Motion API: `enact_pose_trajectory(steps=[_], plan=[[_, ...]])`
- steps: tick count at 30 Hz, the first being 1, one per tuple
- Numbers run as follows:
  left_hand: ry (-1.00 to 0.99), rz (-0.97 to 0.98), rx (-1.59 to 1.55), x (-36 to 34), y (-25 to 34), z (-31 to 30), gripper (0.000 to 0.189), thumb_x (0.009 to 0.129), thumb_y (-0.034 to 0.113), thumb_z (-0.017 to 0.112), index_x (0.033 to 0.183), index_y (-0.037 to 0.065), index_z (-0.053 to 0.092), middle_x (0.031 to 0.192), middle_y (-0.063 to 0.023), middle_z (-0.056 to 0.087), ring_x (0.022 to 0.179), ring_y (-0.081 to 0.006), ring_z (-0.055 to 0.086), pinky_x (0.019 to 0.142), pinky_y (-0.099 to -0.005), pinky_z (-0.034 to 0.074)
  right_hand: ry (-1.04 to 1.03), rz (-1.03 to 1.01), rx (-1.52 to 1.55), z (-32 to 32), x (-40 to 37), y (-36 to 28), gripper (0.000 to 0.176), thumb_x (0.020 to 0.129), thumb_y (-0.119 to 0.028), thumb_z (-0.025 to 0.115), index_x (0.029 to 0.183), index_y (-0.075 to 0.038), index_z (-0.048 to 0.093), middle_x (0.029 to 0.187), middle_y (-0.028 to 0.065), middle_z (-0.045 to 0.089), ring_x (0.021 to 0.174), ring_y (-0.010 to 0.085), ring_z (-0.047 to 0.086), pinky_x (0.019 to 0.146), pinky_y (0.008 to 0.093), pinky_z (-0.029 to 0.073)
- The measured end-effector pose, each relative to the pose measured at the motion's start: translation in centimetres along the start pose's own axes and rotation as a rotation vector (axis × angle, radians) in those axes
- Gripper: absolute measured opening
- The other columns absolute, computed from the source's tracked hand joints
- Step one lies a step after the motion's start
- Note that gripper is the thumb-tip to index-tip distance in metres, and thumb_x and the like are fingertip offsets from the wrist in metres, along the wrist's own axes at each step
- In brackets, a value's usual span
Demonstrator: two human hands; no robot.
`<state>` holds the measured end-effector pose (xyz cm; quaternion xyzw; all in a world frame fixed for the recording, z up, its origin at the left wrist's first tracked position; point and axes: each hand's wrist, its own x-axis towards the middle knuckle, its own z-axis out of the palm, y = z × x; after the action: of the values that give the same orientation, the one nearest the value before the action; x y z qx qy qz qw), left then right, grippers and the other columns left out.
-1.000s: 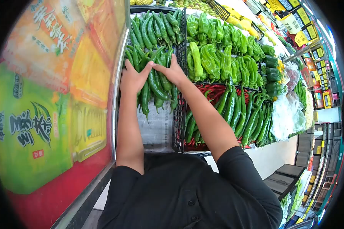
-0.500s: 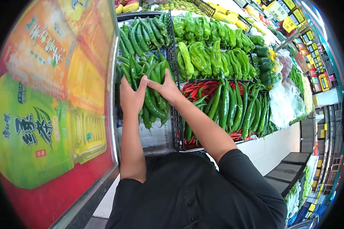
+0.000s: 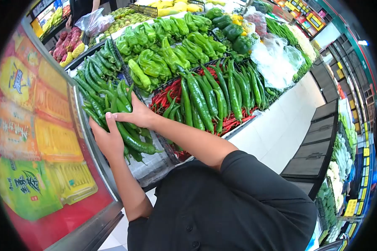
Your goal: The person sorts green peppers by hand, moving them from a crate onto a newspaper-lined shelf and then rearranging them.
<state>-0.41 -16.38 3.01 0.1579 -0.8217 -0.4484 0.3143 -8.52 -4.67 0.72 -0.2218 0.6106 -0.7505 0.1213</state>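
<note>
Long green chili peppers (image 3: 134, 140) lie heaped in a crate at the left end of the display. My left hand (image 3: 109, 138) is closed around the left side of this heap, its fingers mostly hidden among the peppers. From the other side, my right hand (image 3: 138, 115) curls round the same peppers. The two thumbs meet over the top of the bunch. Some pepper tips hang out below the hands, above the pale bottom of the crate (image 3: 151, 167). More long green peppers (image 3: 100, 67) lie in rows behind.
Light green peppers (image 3: 155, 62) fill the neighbouring crate. In front of them are long dark green peppers (image 3: 201, 98) over red chilies (image 3: 165, 96). A clear plastic bag (image 3: 276, 60) rests farther right. A printed drink panel (image 3: 37, 142) borders the left side. Another person (image 3: 81, 8) stands at the back.
My view has swung, so the crates sit lower and further left and appear tilted. Both hands stay around the bunch of peppers, with little visible change in their grip.
</note>
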Motion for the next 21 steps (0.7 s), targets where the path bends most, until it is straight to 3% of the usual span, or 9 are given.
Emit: enact_pose_trajectory(steps=[6, 12, 18, 19, 21], plan=[[0.005, 0.234, -0.057, -0.1, 6.4, 0.3, 0.058, 0.103, 0.03, 0.057, 0.145, -0.005, 0.041, 0.134, -0.0239, 0.059, 0.122, -0.0347, 0.059, 0.106, -0.0419, 0.042, 0.0, -0.198, 0.084, -2.7, -1.7, -6.4, 0.108, 0.082, -0.026, 0.084, 0.158, 0.003, 0.013, 0.148, 0.0161, 0.044, 0.137, 0.0237, 0.042, 0.118, 0.0372, 0.031], [-0.057, 0.38, -0.136, -0.7, 15.7, 3.0, 0.052, 0.101, 0.027, 0.06, 0.141, -0.005, 0.045, 0.125, -0.0217, 0.063, 0.112, -0.03, 0.063, 0.099, -0.0395, 0.046, 0.068, -0.323, 0.203, -8.1, -3.9, -13.2, 0.103, 0.082, -0.023, 0.084, 0.155, 0.004, 0.016, 0.144, 0.0154, 0.047, 0.132, 0.0224, 0.047, 0.115, 0.0381, 0.035], [-0.12, 0.582, -0.364, -1.9, 25.6, 9.6, 0.051, 0.098, 0.025, 0.065, 0.138, -0.002, 0.049, 0.115, -0.017, 0.066, 0.102, -0.0267, 0.065, 0.094, -0.0377, 0.049, 0.162, -0.466, 0.108, -17.3, -7.2, -21.4, 0.101, 0.079, -0.026, 0.086, 0.152, 0.004, 0.023, 0.138, 0.0149, 0.051, 0.126, 0.0223, 0.051, 0.11, 0.0375, 0.042], [-0.158, 0.567, -0.398, -2.3, 27.2, 10.9, 0.051, 0.098, 0.029, 0.065, 0.136, -0.001, 0.05, 0.115, -0.0181, 0.066, 0.102, -0.0294, 0.067, 0.092, -0.0394, 0.05, 0.191, -0.452, 0.075, -19.1, -8.1, -22.9, 0.1, 0.079, -0.027, 0.086, 0.152, 0.003, 0.024, 0.137, 0.0149, 0.052, 0.126, 0.0223, 0.052, 0.109, 0.0376, 0.042], [-0.181, 0.631, -0.375, -3.1, 29.6, 14.3, 0.045, 0.104, 0.027, 0.057, 0.136, -0.003, 0.048, 0.118, -0.0164, 0.065, 0.106, -0.0226, 0.062, 0.097, -0.0371, 0.047, 0.283, -0.445, 0.003, -22.6, -9.6, -25.3, 0.088, 0.08, -0.027, 0.085, 0.145, 0.002, 0.033, 0.125, 0.0135, 0.06, 0.115, 0.0208, 0.059, 0.102, 0.0356, 0.048]])
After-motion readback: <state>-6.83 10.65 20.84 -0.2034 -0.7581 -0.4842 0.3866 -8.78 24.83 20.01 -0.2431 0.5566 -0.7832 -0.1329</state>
